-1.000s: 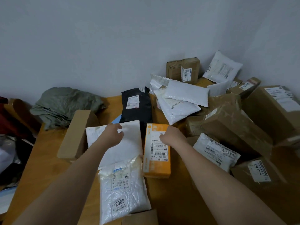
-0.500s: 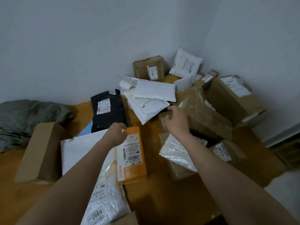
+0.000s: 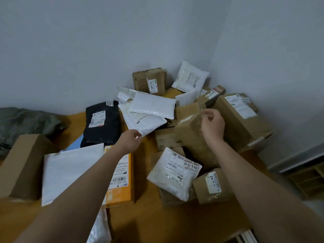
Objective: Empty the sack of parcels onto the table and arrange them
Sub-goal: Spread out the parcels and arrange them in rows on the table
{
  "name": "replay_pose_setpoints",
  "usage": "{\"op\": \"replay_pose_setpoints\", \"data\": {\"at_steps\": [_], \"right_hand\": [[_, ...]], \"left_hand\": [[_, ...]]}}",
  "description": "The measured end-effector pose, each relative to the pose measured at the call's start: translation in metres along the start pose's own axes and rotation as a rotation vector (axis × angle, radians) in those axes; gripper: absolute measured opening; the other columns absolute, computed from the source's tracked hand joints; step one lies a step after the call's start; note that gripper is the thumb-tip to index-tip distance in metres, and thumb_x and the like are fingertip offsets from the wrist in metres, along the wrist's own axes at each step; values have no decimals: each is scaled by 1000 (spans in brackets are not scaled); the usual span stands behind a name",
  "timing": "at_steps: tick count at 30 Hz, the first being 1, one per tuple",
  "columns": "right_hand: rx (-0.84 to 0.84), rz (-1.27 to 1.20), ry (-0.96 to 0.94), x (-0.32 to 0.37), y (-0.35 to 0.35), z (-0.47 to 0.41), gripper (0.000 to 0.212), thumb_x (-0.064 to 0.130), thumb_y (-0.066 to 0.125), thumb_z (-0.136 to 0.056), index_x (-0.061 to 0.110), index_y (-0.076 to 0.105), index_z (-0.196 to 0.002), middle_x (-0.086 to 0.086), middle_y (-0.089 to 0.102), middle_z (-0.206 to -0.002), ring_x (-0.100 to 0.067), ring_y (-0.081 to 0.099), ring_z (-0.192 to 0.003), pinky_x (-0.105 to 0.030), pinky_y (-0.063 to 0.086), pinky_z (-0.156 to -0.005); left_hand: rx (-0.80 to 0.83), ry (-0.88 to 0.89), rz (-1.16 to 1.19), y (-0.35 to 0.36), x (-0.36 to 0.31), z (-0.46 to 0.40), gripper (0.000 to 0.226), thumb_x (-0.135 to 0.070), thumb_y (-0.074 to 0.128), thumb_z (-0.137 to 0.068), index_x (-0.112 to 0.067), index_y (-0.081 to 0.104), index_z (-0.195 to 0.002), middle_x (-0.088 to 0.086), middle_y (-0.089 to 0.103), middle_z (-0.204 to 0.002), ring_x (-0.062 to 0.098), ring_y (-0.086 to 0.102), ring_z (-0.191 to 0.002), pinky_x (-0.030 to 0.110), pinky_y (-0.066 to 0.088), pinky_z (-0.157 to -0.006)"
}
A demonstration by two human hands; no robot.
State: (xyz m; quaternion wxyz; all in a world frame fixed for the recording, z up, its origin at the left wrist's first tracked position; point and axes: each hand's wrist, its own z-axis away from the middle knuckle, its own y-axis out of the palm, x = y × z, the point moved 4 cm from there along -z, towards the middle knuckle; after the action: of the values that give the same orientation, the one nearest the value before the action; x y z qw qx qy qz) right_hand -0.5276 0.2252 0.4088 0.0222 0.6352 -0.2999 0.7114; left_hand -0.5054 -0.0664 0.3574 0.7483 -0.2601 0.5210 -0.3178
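Since half a second ago the left hand (image 3: pixel 129 142) has left the orange box (image 3: pixel 121 179) and reached forward to the near corner of a white mailer (image 3: pixel 145 121); its fingers are curled at that corner, though whether they pinch it I cannot tell. The right hand (image 3: pixel 213 124) has risen from the heap and now hovers over a taped brown carton (image 3: pixel 191 137), fingers loosely curled and holding nothing. The view has also swung right. The parcels lie piled toward the far right corner of the orange-brown counter (image 3: pixel 145 216), with a black mailer (image 3: pixel 101 125) toward the far edge and a labelled white bag (image 3: pixel 175 172) nearer the middle. The grey-green sack (image 3: pixel 26 123) lies crumpled at the far left edge. Plain grey walls (image 3: pixel 105 41) meet behind the pile.
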Motion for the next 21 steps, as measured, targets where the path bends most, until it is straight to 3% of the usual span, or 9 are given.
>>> {"op": "replay_pose_setpoints", "data": {"at_steps": [2, 4, 6, 8, 10, 14, 17, 19, 21], "right_hand": [[-58, 265, 77, -12, -9, -12, 37, 18, 60, -91, 20, 48, -126, -8, 47, -128, -23, 49, -112, -29, 48, -83], [60, 521, 269, -36, -11, -21, 73, 45, 69, -83, 24, 30, -141, -16, 29, -142, -36, 31, -129, -48, 37, -103], [236, 591, 400, -55, -10, -28, 104, 68, 69, -71, 28, 11, -148, -18, 18, -150, -41, 20, -136, -56, 26, -110], [379, 544, 470, -69, 0, -30, 114, 77, 62, -69, 28, 0, -151, -16, 14, -155, -41, 18, -140, -56, 21, -114], [434, 359, 529, -70, 13, -26, 107, 74, 57, -75, 24, 4, -153, -12, 22, -155, -38, 25, -140, -53, 26, -114], [407, 157, 462, -54, 25, -38, 57, 45, 49, -94, 15, 39, -142, -9, 52, -130, -29, 53, -115, -40, 46, -96], [463, 352, 538, -74, 18, -47, 44, 35, 53, -89, 10, 50, -124, -11, 55, -107, -25, 55, -86, -34, 48, -71], [521, 495, 586, -102, 16, -57, 57, 40, 56, -78, 9, 51, -126, -15, 55, -115, -29, 57, -94, -35, 52, -76], [612, 596, 624, -94, 6, -42, 51, 35, 49, -91, 8, 48, -134, -18, 53, -126, -33, 54, -107, -33, 47, -85]], "left_hand": [[-8, -59, 140, 7, -16, -2, 31, -25, 51, -98, -10, 59, -123, 8, 62, -117, 24, 62, -100, 35, 54, -85], [-9, -114, 250, 17, -33, -4, 29, -27, 49, -99, -9, 60, -119, 9, 63, -108, 31, 64, -97, 44, 56, -87], [-5, -160, 296, 28, -51, -8, 32, -33, 48, -99, -9, 60, -117, 11, 63, -108, 32, 64, -98, 45, 55, -88], [43, -207, 337, 35, -62, -6, 36, -39, 45, -99, -11, 59, -118, 10, 63, -109, 29, 63, -99, 43, 57, -84], [129, -214, 334, 41, -69, -5, 41, -44, 42, -100, -13, 58, -120, 9, 62, -114, 28, 63, -101, 41, 57, -83], [215, -288, 392, 55, -72, -6, 53, -55, 36, -98, -19, 49, -134, 7, 55, -130, 24, 62, -96, 41, 57, -77], [236, -353, 419, 59, -68, -5, 58, -60, 36, -96, -22, 44, -139, 7, 51, -134, 26, 62, -98, 47, 56, -83], [255, -368, 423, 60, -66, -6, 59, -60, 37, -95, -22, 43, -140, 8, 50, -136, 29, 60, -102, 50, 54, -86], [268, -381, 443, 61, -65, -5, 58, -60, 37, -95, -22, 43, -139, 9, 51, -133, 30, 60, -103, 52, 53, -89]]}}
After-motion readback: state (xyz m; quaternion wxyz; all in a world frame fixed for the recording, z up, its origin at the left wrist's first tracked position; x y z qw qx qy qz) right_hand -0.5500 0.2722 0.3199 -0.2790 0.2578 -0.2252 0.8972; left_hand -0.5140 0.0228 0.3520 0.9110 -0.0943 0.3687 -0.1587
